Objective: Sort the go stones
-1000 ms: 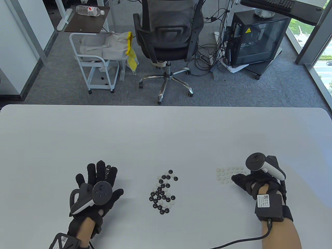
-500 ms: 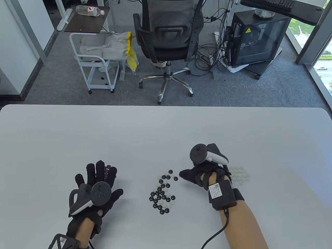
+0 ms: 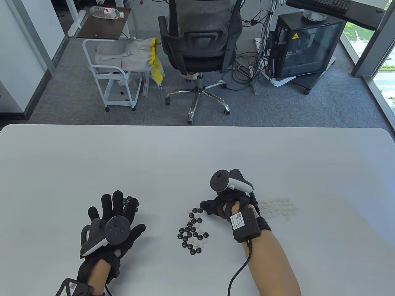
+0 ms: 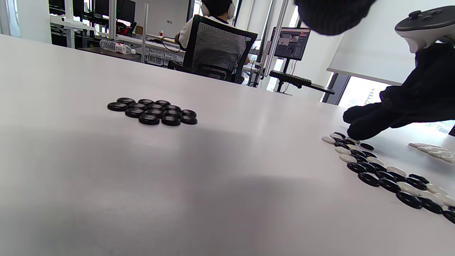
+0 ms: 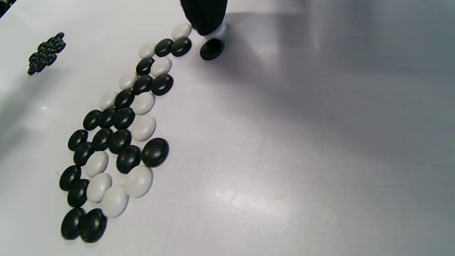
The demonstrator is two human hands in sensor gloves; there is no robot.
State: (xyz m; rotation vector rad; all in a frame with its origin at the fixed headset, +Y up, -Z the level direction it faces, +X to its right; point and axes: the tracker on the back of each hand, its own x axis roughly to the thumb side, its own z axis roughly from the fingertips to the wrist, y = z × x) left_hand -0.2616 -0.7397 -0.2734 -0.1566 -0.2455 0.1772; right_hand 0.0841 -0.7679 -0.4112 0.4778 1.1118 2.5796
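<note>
A mixed pile of black and white Go stones [image 3: 193,229] lies at the table's front middle. My right hand [image 3: 216,207] reaches to the pile's far end. One gloved fingertip [image 5: 205,16] presses on a white stone [image 5: 217,32], right beside a lone black stone [image 5: 212,49]. No thumb shows against the stone. A sorted group of white stones [image 3: 277,208] lies to the right of that hand. My left hand [image 3: 114,212] rests flat with its fingers spread and holds nothing. Just beyond its fingertips is the sorted group of black stones [image 4: 153,112].
The white table [image 3: 197,154] stretches far and wide behind the stones. Past its far edge stand an office chair [image 3: 200,40], a white cart [image 3: 114,77] and a computer case [image 3: 305,46]. A cable [image 3: 243,268] trails from my right wrist box.
My right hand has moved left from the white group across to the far end of the mixed pile. My left hand has stayed put.
</note>
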